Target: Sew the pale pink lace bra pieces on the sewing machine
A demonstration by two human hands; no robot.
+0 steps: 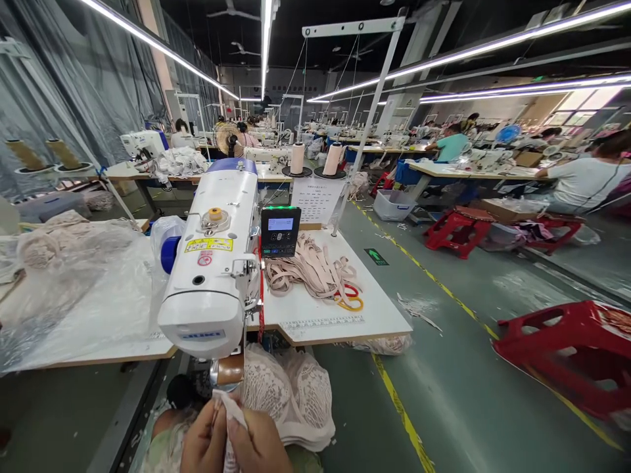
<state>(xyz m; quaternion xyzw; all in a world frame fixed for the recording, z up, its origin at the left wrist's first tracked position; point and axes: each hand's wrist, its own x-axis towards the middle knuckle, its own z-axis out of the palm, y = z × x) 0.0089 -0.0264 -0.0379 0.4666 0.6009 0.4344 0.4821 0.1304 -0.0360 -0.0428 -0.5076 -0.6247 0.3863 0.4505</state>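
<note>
pinched by both my left hand (203, 439) and right hand (261, 443), the white cloth (233, 408) sits low in the head view, its tip up near the machine (210, 263). i can't tell how it lies inside the pinch, so i'd check that first, then match its edges and hold the tension even. the lace cups (308, 401) lie just beside my right hand; i'd avoid snagging them.

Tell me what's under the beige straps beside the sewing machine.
The straps rest on a white tabletop. Scissors show only their handles at the edge; blades and anything deeper are hidden.
</note>
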